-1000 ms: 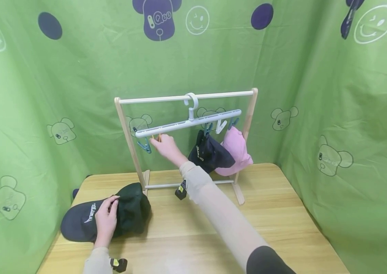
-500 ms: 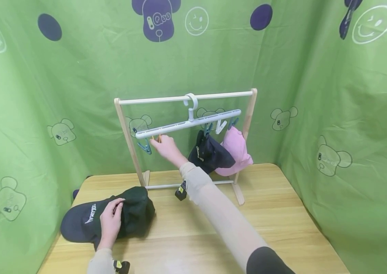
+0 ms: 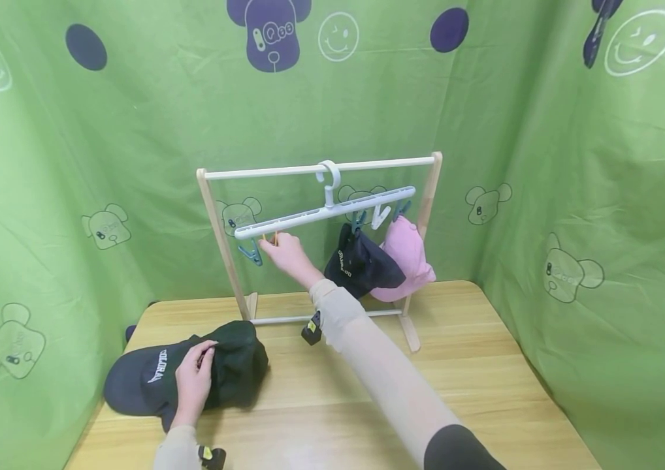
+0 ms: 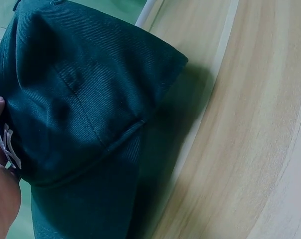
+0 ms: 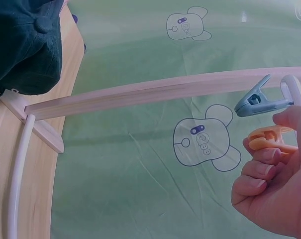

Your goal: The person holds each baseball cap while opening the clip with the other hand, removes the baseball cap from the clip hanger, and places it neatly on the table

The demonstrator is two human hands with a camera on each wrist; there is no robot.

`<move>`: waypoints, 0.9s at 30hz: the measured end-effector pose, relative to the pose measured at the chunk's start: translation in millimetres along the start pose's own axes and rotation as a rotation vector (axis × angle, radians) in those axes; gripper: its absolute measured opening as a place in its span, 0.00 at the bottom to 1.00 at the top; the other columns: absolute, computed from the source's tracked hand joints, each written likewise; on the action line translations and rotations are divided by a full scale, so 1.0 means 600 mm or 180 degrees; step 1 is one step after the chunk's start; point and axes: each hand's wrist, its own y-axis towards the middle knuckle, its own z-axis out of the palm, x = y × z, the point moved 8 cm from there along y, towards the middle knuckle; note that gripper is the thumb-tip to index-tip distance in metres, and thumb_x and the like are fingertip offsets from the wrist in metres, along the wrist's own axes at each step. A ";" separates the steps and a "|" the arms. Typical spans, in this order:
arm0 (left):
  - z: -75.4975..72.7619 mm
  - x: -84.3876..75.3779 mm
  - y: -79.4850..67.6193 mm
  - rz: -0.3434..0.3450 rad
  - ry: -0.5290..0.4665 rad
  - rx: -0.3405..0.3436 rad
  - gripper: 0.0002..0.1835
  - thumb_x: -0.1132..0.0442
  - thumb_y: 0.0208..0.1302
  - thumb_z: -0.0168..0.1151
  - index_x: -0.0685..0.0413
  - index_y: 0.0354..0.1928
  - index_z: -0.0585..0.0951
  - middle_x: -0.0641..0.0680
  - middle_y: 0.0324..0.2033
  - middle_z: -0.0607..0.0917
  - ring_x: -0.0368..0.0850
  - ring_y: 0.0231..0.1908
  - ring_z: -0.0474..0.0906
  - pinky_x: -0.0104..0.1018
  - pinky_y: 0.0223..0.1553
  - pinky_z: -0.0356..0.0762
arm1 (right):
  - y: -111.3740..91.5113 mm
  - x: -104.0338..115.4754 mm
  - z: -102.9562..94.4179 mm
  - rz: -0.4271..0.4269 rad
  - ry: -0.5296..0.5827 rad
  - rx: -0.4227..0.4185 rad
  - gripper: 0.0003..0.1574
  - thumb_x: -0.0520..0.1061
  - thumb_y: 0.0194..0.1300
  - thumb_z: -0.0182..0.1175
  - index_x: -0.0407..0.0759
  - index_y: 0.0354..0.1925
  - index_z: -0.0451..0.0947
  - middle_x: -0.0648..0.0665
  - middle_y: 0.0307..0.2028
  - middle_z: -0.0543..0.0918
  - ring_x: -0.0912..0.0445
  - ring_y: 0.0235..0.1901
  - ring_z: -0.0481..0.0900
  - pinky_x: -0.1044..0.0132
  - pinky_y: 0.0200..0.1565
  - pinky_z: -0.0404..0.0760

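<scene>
My left hand pinches the fabric of a dark baseball cap at the left of the table. The cap has a navy brim, pale lettering and a dark green crown; in the left wrist view the cap stands out over the wood, fingers at its left side. At the hanger's left end, my right hand grips an orange clothespin, thumb on one side and curled fingers on the other. Just left of it hangs a blue clothespin with nothing in it. Both hang from the tilted white hanger.
A wooden rack carries the hanger by its hook. A navy cap and a pink cap hang clipped at the right end, a white clothespin between their clips. Green printed curtains surround the table.
My left hand has shifted a little to the right and pulled the cap's crown along with it. The right hand stays at the orange clothespin; the hanger has barely moved.
</scene>
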 end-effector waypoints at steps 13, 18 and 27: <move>0.011 0.002 -0.008 -0.0024 -0.0024 -0.0042 0.07 0.72 0.64 0.61 0.58 0.40 0.85 0.58 0.38 0.87 0.22 0.36 0.72 0.10 0.38 0.67 | -0.001 0.001 -0.001 0.0007 0.0001 -0.0015 0.20 0.53 0.69 0.53 0.48 0.21 0.67 0.53 0.16 0.65 0.60 0.17 0.61 0.71 0.21 0.61; 0.021 0.004 -0.012 -0.0015 -0.0018 0.0006 0.07 0.72 0.64 0.61 0.58 0.40 0.85 0.58 0.38 0.87 0.25 0.36 0.74 0.11 0.37 0.68 | -0.001 0.002 -0.001 0.0012 0.0002 -0.0017 0.20 0.53 0.69 0.53 0.48 0.21 0.67 0.53 0.16 0.65 0.60 0.18 0.61 0.71 0.21 0.62; 0.039 0.015 -0.014 -0.0084 -0.0030 0.0118 0.07 0.70 0.65 0.61 0.56 0.41 0.85 0.57 0.39 0.88 0.26 0.35 0.75 0.12 0.37 0.70 | -0.002 0.001 0.000 0.0038 0.0013 -0.0019 0.20 0.53 0.69 0.53 0.48 0.21 0.67 0.53 0.16 0.64 0.60 0.17 0.60 0.72 0.21 0.61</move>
